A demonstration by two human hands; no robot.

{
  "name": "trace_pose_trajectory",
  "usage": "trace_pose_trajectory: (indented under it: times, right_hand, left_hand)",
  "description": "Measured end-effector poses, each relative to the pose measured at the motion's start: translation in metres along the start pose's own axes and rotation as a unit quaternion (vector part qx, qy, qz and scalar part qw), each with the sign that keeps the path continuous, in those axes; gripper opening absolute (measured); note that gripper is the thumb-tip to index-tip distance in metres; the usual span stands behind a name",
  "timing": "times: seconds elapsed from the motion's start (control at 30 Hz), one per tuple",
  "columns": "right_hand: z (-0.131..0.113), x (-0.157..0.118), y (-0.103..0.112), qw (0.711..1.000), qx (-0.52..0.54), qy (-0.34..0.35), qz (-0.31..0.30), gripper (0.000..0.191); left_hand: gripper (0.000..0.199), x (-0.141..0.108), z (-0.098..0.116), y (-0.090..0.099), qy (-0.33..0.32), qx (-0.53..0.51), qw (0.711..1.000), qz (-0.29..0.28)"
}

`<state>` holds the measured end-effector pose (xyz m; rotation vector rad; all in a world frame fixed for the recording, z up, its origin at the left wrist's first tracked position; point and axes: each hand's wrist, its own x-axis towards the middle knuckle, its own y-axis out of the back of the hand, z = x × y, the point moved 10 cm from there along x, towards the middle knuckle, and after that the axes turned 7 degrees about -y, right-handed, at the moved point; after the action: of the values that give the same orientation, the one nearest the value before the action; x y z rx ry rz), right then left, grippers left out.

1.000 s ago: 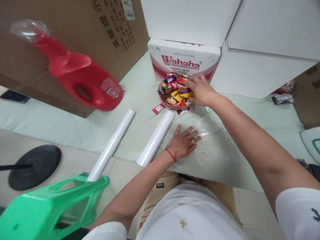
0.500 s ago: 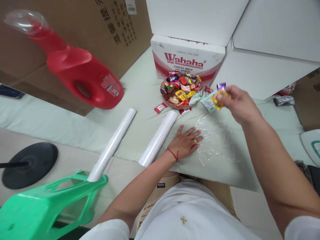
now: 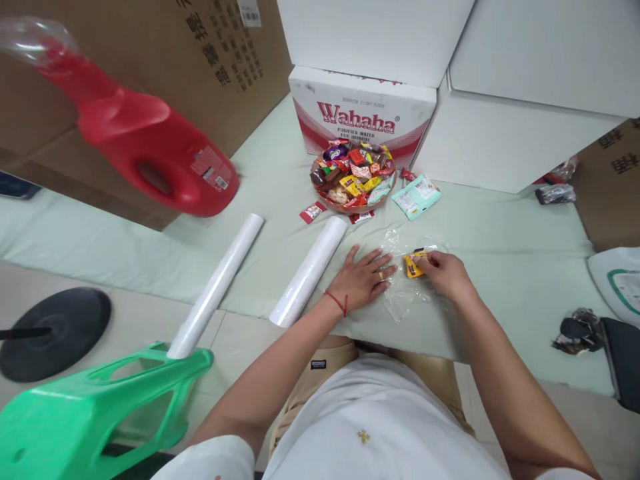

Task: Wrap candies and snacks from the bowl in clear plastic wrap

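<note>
My left hand (image 3: 364, 277) lies flat with fingers spread, its fingertips on the left edge of a clear plastic sheet (image 3: 400, 301). In my right hand (image 3: 445, 272) is a yellow wrapped candy (image 3: 414, 264), pinched over the middle of that sheet; a bit of purple wrapper shows behind it. Beyond my hands stands a bowl (image 3: 357, 205) heaped with mixed wrapped candies. A mint-green packet (image 3: 417, 197) lies to the bowl's right, and a small red packet (image 3: 313, 212) to its front left.
Two white rolls, one near my left forearm (image 3: 310, 270) and one (image 3: 217, 283) reaching over a green stool (image 3: 65, 413), lie to the left. A red jug (image 3: 175, 153) stands by a cardboard box (image 3: 150, 53). A Wahaba-style carton marked Wahaha (image 3: 360, 110) backs the bowl. Keys (image 3: 577, 332) lie right.
My right hand has come down and toward me from beside the bowl, bringing the yellow candy onto the plastic sheet. My left hand stays flat on the sheet's edge.
</note>
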<state>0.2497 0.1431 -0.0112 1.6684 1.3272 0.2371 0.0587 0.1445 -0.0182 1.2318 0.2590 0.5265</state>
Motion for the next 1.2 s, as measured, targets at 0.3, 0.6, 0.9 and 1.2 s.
trace_pose_trajectory:
  times: [0.3, 0.6, 0.9, 1.2]
  right_hand:
    - [0.017, -0.007, 0.006, 0.999, 0.014, -0.009, 0.033, 0.036]
    - [0.017, -0.001, 0.015, 0.997, -0.008, -0.017, 0.073, 0.04]
    - [-0.041, -0.108, -0.017, 0.942, -0.082, 0.32, 0.055, 0.026]
    - [-0.008, -0.145, -0.057, 0.929, -0.112, 0.354, -0.003, 0.026]
  left_hand:
    - [0.045, 0.0, -0.001, 0.0, 0.005, 0.001, 1.0, 0.0]
    - [0.046, -0.001, -0.002, 0.0, 0.004, -0.001, 1.0, 0.005]
    - [0.046, -0.002, -0.002, 0.001, 0.004, 0.003, 1.0, 0.012]
    - [0.045, -0.032, 0.015, 0.019, 0.076, 0.017, 0.997, -0.016]
